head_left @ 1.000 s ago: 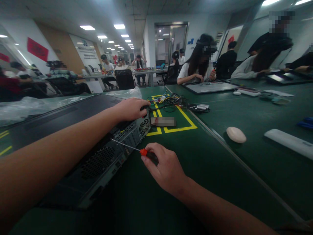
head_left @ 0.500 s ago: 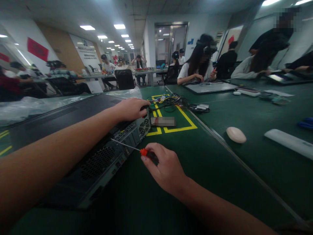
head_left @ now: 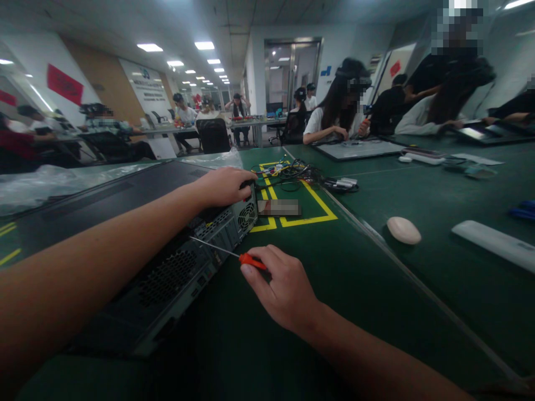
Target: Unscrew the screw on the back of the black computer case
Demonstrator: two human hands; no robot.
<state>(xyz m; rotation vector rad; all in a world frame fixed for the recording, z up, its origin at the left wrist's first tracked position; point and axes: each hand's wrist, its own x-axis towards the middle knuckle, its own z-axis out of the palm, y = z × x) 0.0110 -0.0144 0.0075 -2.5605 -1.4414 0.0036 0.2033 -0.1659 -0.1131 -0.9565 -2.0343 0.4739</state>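
The fingers (head_left: 256, 277) of the right hand (head_left: 286, 292) are pinched narrow around the orange handle of a screwdriver (head_left: 249, 259). Thumb and forefinger close on it, and the rest of the hand is low over the green table (head_left: 343, 278). The screwdriver's thin steel shaft slants up and to the left, and its tip meets the rear panel of a computer case (head_left: 167, 270), near the vent grilles and slot covers. Whether the tip is seated in a screw is too small to tell.

The case lies on its side, its long dark flank running away toward the left edge of the view. The left hand (head_left: 223, 186) rests on the top far corner of the case with its fingers curled down over the edge just above the round fan grille, gripping the metal, and the forearm stretches along the case's upper side.

Just beyond that corner, yellow tape (head_left: 311, 218) marks a rectangle on the table, and a tangle of cables (head_left: 292, 170) sits at its far end. To the right, well apart from both hands, lie a pale oval mouse (head_left: 403, 230) and a long white bar (head_left: 493, 245). Crumpled clear plastic (head_left: 42, 186) lies behind the case on the left.

Other people sit at the far tables — one with long dark hair (head_left: 334, 114) bends over a flat panel.
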